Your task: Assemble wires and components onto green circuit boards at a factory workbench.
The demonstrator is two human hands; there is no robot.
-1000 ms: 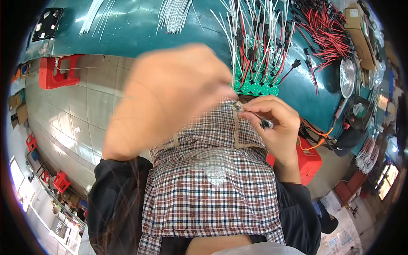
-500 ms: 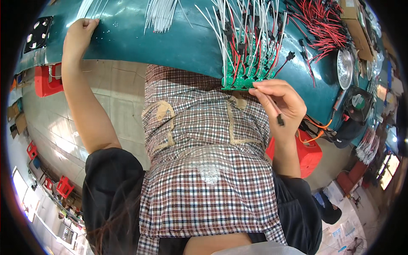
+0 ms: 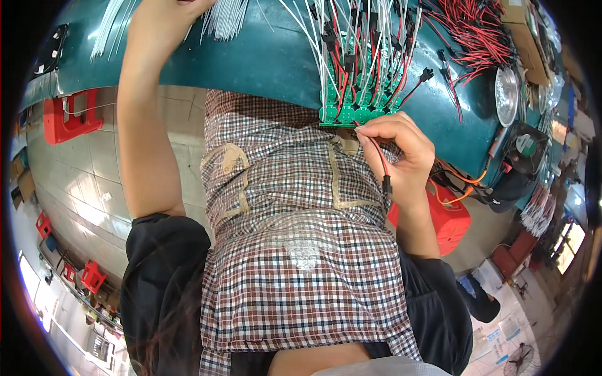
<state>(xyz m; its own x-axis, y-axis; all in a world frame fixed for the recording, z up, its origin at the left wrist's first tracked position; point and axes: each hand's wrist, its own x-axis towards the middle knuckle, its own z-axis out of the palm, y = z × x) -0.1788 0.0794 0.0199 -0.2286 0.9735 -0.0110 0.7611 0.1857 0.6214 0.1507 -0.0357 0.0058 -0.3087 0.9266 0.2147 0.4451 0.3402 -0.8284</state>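
My right hand [image 3: 406, 150] pinches a red-and-black wire lead [image 3: 377, 150] at the near edge of the green circuit boards [image 3: 360, 114]. The lead's black connector [image 3: 387, 185] hangs down beside the palm. Whether the pinched end touches a board, I cannot tell. White, red and black wires rise from the boards, some with black connectors. My left hand [image 3: 164, 20] reaches to the far edge of the picture, between two bundles of white wires [image 3: 226, 20]. Most of its fingers are cut off there, so what they hold cannot be made out.
A heap of red-and-black leads [image 3: 467, 34] lies at the far right of the green table [image 3: 263, 69]. Nearby are a metal bowl [image 3: 506, 97], a cardboard box [image 3: 523, 44] and a black fan [image 3: 525, 147]. Red stools [image 3: 74, 119] stand below the table.
My left hand has moved right and farther away, from the left white wires toward the middle bundle. My right hand has shifted slightly left with the lead, which now hangs more in view.
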